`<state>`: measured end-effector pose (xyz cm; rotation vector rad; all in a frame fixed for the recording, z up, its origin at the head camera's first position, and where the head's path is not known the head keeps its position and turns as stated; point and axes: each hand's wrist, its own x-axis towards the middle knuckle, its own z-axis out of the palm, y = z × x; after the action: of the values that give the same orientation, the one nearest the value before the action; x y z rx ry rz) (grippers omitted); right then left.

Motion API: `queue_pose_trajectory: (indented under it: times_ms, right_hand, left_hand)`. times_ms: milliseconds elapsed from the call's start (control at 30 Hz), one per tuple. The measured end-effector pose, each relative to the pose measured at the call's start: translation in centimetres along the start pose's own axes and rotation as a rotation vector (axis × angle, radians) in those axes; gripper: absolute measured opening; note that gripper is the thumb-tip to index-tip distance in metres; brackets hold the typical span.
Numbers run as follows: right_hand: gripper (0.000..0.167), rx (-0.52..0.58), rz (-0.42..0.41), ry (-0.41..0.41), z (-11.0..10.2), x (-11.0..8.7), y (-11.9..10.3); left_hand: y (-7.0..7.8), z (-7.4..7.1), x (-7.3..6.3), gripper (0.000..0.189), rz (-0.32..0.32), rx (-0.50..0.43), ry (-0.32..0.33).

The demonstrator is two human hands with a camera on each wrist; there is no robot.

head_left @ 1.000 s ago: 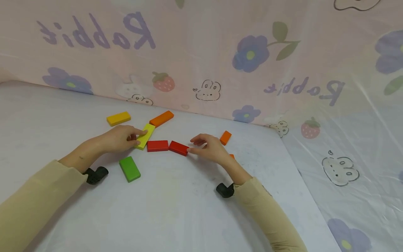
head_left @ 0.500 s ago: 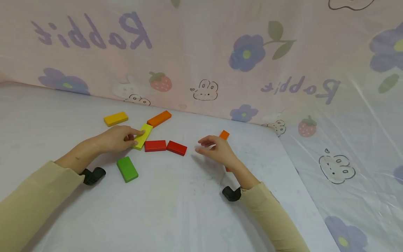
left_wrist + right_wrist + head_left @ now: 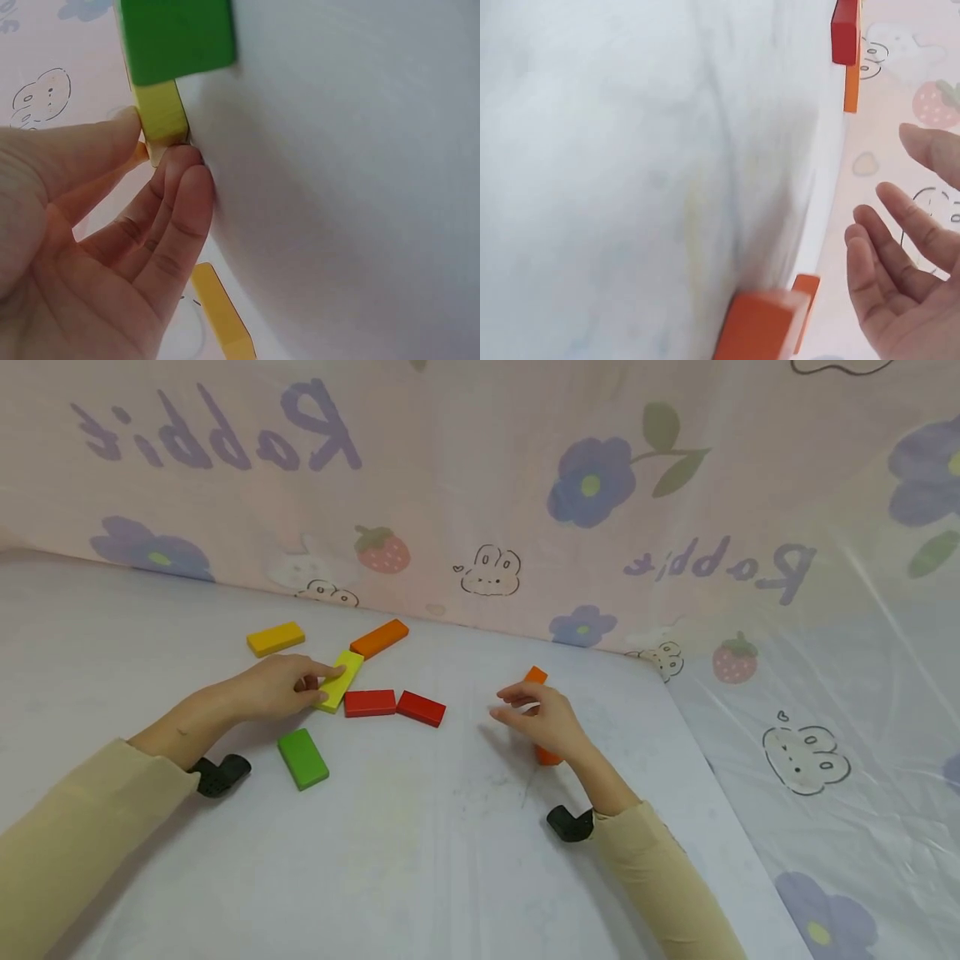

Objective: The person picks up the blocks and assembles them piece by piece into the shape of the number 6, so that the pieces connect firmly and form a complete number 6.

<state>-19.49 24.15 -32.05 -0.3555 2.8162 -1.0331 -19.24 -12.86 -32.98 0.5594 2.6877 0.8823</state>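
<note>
My left hand (image 3: 276, 687) pinches a light-yellow block (image 3: 341, 681) that lies slantwise on the white table. In the left wrist view, the thumb is on one side of this yellow block (image 3: 163, 112) and the fingertips are on the other. One end of it meets an orange block (image 3: 380, 638), and a red block (image 3: 370, 702) lies close to its lower right side. A second red block (image 3: 422, 708) continues the row rightward. My right hand (image 3: 547, 718) holds nothing, fingers relaxed and apart, over the right side, partly hiding two orange blocks (image 3: 549, 757) there.
A green block (image 3: 303, 758) lies in front of my left hand, and a deeper-yellow block (image 3: 276, 638) behind it. The white table (image 3: 390, 860) ends at a rabbit-print curtain (image 3: 480, 485) at the back and right.
My right hand has let go of the right-hand red block and moved right, toward the orange blocks. The left hand stays on the light-yellow block.
</note>
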Motion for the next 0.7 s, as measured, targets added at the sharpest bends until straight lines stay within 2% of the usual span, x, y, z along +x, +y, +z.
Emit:
queue_pose_trajectory:
  times_ms: [567, 700]
  right_hand:
    - [0.038, -0.001, 0.059, 0.066, -1.3, -0.7, 2.0]
    - [0.038, 0.007, 0.097, 0.073, -1.4, -0.6, 2.1]
  left_hand:
    - [-0.3, 0.1, 0.2, 0.045, -0.002, -0.004, 0.002]
    - [-0.2, 0.1, 0.2, 0.046, 0.0, 0.001, 0.005]
